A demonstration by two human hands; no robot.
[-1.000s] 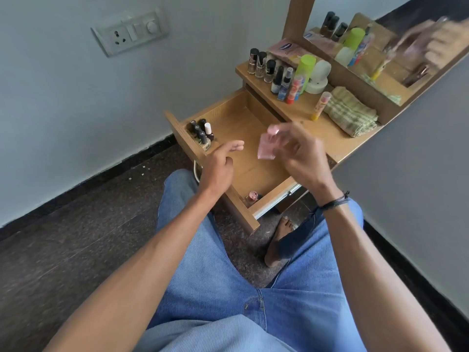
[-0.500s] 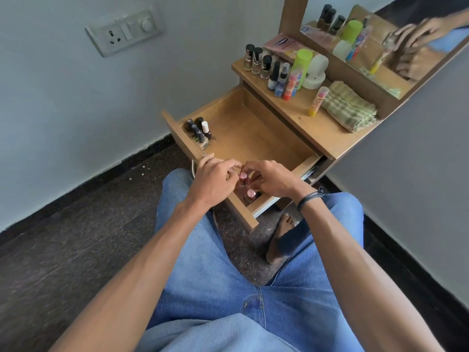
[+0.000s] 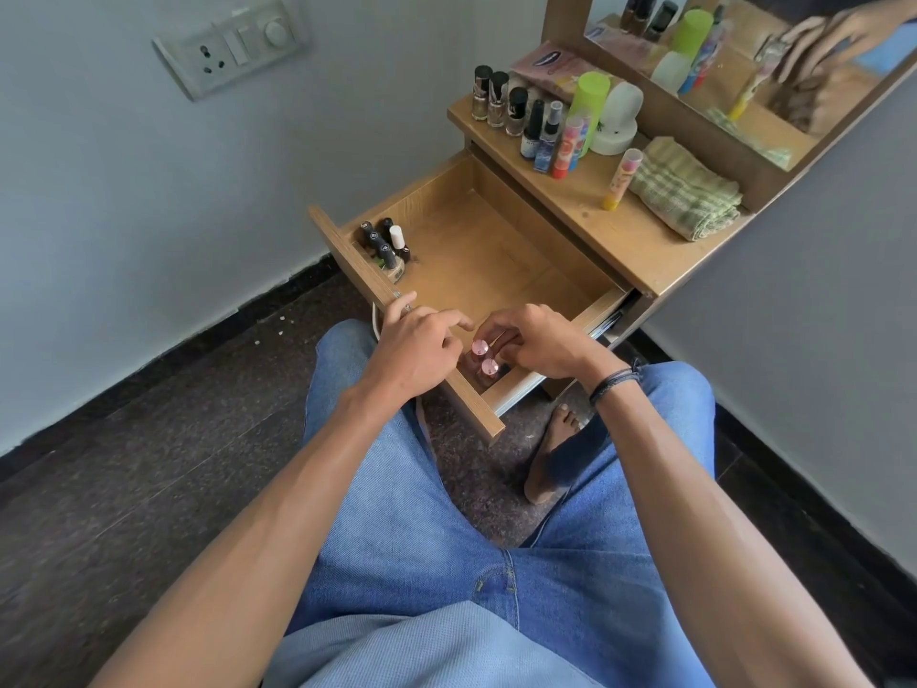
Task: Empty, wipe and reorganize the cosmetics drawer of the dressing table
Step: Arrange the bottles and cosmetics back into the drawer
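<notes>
The wooden drawer (image 3: pixel 496 250) of the dressing table stands pulled out, its floor mostly bare. Several dark nail polish bottles (image 3: pixel 387 245) stand in its far left corner. Two pink-capped bottles stand side by side in the near right corner: one (image 3: pixel 479 347) between my hands, the other (image 3: pixel 490 365) just in front of it. My right hand (image 3: pixel 536 340) curls its fingers round the farther pink-capped bottle. My left hand (image 3: pixel 417 350) rests over the drawer's front panel, fingers relaxed, its index finger reaching towards that bottle.
On the tabletop stand a row of nail polish bottles (image 3: pixel 496 99), small spray bottles (image 3: pixel 543 131), a green-capped can (image 3: pixel 588 106), a white jar (image 3: pixel 618 121), a yellow-based tube (image 3: pixel 622 178) and a folded checked cloth (image 3: pixel 687 188). The mirror (image 3: pixel 744 67) rises behind them. My knees sit below the drawer.
My right hand brought a pink-capped bottle down from above the drawer into the near right corner, beside the other one. My left hand moved to the drawer front.
</notes>
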